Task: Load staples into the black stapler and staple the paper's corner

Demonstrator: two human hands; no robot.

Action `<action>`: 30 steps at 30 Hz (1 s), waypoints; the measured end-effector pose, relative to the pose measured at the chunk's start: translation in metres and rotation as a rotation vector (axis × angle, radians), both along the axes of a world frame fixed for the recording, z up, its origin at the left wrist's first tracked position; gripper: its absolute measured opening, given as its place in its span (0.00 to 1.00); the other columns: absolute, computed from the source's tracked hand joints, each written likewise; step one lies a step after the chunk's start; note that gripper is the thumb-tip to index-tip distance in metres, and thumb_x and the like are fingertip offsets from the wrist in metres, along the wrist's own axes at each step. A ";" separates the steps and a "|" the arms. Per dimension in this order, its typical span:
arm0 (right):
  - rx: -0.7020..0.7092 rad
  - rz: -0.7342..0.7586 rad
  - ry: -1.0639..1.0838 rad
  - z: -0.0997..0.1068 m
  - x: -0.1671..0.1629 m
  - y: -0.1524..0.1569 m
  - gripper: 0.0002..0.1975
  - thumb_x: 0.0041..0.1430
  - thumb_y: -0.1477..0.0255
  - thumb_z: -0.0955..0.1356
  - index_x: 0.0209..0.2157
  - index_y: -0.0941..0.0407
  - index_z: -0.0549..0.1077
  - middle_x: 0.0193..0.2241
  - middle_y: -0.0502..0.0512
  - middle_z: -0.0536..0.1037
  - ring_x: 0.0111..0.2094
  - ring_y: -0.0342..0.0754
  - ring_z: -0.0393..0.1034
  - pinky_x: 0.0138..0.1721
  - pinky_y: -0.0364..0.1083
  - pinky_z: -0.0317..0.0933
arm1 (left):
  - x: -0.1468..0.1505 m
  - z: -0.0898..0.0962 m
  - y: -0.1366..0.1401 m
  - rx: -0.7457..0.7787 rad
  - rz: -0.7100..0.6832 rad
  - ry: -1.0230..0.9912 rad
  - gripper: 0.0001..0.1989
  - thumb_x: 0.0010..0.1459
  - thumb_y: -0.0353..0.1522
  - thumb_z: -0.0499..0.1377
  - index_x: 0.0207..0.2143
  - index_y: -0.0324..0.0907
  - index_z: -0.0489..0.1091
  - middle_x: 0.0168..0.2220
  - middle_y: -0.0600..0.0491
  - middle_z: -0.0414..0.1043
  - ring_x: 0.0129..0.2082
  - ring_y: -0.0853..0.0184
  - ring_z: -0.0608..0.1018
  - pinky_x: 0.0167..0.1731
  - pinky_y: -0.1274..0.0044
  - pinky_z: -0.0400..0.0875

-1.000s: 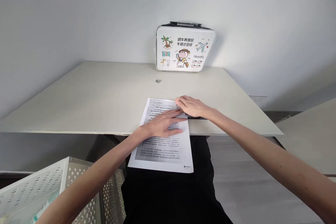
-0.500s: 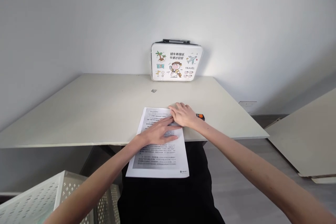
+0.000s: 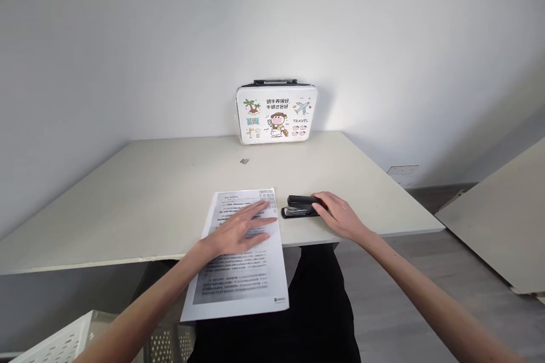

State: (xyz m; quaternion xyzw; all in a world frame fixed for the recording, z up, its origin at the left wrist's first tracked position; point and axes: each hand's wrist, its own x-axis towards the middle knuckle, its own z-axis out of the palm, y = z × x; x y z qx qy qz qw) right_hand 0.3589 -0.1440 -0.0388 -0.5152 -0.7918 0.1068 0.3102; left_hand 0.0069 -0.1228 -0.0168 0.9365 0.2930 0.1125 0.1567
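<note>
My left hand (image 3: 240, 228) lies flat with fingers spread on a printed sheet of paper (image 3: 238, 278). The sheet's upper part rests on the table, and its lower part reaches past the front edge over my lap. To the right of the paper, my right hand (image 3: 340, 214) is wrapped round the rear of a black stapler (image 3: 300, 204) on the tabletop. The stapler's jaw points left toward the sheet's upper right side, a small gap away from it. My right palm hides the back of the stapler.
A white case (image 3: 276, 116) with cartoon prints stands at the table's back against the wall. Before it lies a small strip of staples (image 3: 244, 161). A white perforated basket (image 3: 63, 340) sits low on the left. The pale table (image 3: 149, 198) has a front edge close to me.
My right hand has left the paper and moved right, closing round the stapler, which now shows more. My left hand stays on the paper. The view has shifted slightly.
</note>
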 end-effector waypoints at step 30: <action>-0.027 -0.326 0.809 0.006 0.025 0.006 0.25 0.58 0.49 0.73 0.45 0.54 0.76 0.42 0.59 0.81 0.40 0.54 0.75 0.40 0.50 0.69 | 0.008 0.002 -0.004 0.015 0.193 0.198 0.35 0.73 0.52 0.50 0.77 0.59 0.43 0.78 0.52 0.37 0.77 0.49 0.43 0.72 0.48 0.36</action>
